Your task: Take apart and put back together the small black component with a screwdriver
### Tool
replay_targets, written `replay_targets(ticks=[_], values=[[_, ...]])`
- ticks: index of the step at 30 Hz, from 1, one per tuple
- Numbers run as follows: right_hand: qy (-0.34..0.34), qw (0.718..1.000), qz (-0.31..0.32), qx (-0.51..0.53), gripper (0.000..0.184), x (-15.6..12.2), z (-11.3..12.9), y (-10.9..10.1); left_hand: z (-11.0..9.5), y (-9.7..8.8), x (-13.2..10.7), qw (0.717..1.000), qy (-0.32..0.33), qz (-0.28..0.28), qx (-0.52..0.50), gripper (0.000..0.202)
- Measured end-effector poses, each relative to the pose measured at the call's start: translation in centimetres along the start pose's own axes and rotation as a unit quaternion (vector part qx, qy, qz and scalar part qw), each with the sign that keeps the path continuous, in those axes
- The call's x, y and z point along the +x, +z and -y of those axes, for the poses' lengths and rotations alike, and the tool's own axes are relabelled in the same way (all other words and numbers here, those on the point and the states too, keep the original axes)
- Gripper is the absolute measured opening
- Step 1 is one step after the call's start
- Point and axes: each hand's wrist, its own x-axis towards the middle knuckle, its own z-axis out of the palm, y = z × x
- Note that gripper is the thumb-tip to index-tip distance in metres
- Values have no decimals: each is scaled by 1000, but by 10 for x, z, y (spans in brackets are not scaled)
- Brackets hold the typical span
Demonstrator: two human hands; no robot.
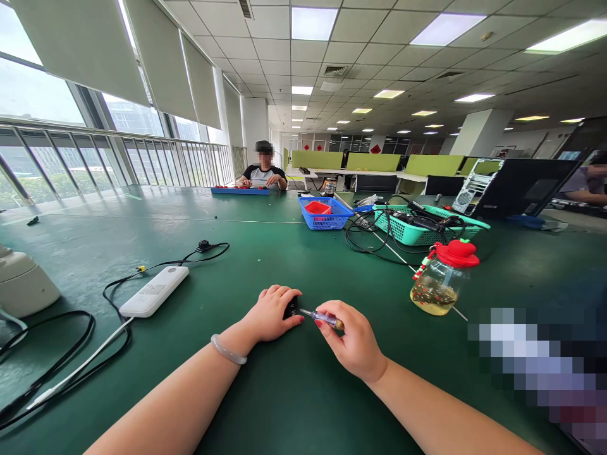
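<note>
My left hand (272, 313) rests on the green table (246, 253) with its fingers curled over a small black object (290, 308), holding it down. My right hand (348, 341) pinches a small screwdriver with a clear handle (322, 316). The screwdriver's tip points left and meets the black object. A pale bangle sits on my left wrist (229, 349).
A white power bank (154, 291) with black cables lies to the left. A glass jar with a red lid (443, 278) stands to the right. Farther back are a blue basket (325, 215), a teal basket of cables (422, 226) and a computer case (512, 188). A person sits at the far end.
</note>
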Motion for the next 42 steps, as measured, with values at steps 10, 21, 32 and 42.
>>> replay_targets(ticks=[10,21,32,42], values=[[-5,1000,0,8,9,0,-1,0,-1,-1,0,1000,-3,1,-1,50],[-21,996,-6,-86,22,-1,-15,10,0,1,-1,1000,2,-8,7,51],[59,975,128,-169,31,-8,-24,28,-24,-3,-16,995,-72,-23,61,48],[53,960,160,-221,33,-8,-17,26,-14,-42,-132,995,-64,1,71,48]])
